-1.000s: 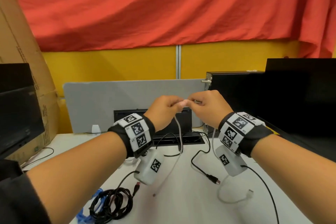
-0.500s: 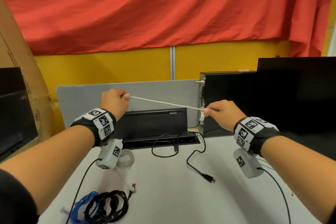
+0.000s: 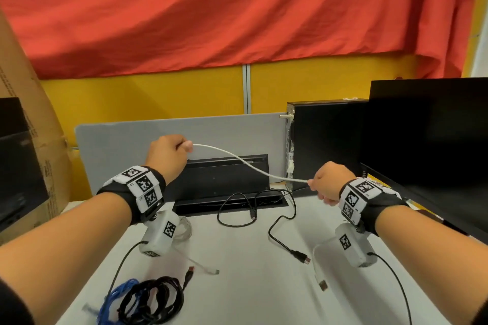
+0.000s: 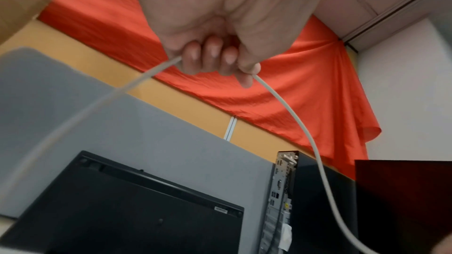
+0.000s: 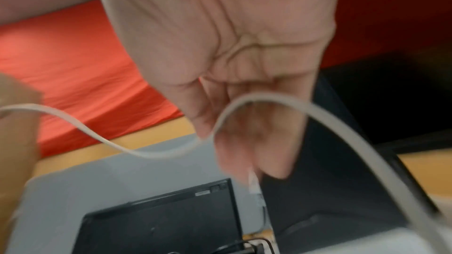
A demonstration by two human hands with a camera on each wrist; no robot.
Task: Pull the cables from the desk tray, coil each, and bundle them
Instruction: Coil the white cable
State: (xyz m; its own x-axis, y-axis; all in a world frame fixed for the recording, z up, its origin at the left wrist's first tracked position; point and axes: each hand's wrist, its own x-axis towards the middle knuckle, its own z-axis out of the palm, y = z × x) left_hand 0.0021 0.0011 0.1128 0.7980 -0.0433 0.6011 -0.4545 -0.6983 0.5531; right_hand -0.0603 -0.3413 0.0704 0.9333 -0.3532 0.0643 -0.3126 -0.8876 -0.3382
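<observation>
Your desk (image 3: 250, 285) has the black desk tray (image 3: 229, 203) open at the back, one black cable (image 3: 280, 221) trailing out of it. Coiled black and blue cables (image 3: 148, 298) sit near your left arm. The white cable (image 3: 253, 166) sags between both fists: left hand (image 3: 169, 158) and right hand (image 3: 330, 182) each closed around it. It's light and floppy, so pinch near the plugs.

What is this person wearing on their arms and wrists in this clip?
Both forearms are bare, with dark sleeve edges near the elbows. Each wrist carries a black wrist strap with white square-coded marker tags, and beneath it hangs a white camera housing, also tagged, trailing a thin black lead.
</observation>
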